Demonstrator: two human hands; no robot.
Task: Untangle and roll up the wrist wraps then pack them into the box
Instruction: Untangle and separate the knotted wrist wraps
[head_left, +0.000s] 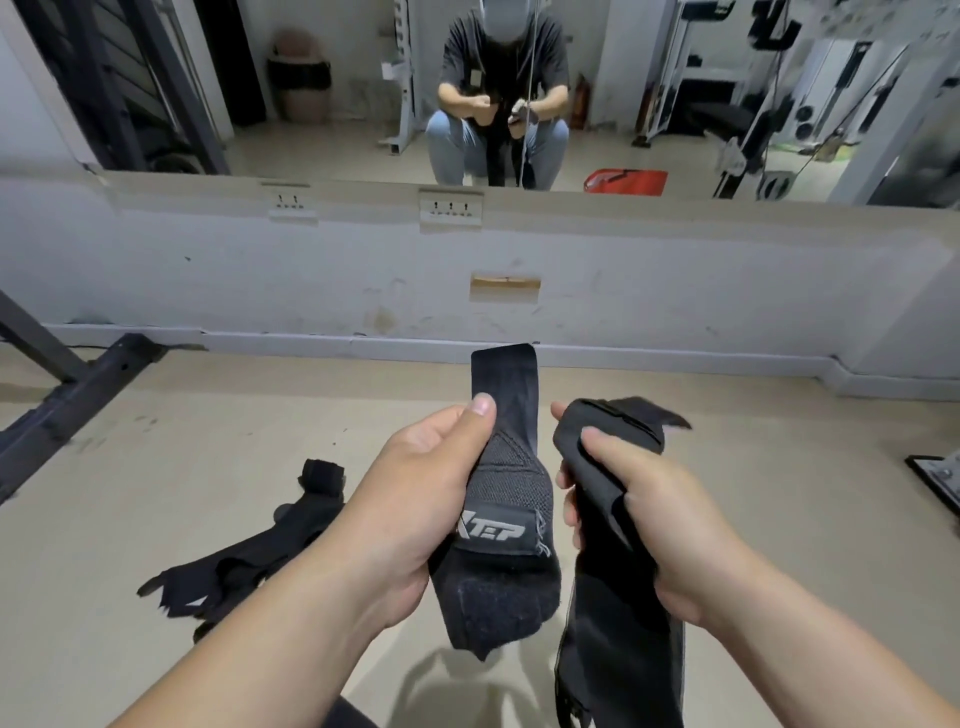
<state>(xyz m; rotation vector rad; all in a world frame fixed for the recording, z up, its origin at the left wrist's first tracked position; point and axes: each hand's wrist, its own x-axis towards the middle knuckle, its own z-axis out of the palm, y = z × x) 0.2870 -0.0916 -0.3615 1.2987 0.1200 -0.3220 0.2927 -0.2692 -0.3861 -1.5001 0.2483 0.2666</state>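
A labelled wrist wrap (511, 499) is gripped in the left hand (415, 499), long axis upright, its free end standing above the thumb. Just beside it, a second wrap (618, 649) is clutched in the right hand (654, 509), tail hanging down. More tangled wraps (249, 561) are left on the floor (156, 441), nearer the left hand.

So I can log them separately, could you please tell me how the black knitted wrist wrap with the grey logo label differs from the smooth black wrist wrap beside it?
The black knitted wrist wrap with the grey logo label is gripped by the left hand, the smooth black wrist wrap by the right hand. The knitted one's end stands upright; the smooth one's top bends sideways. Both are black fabric.
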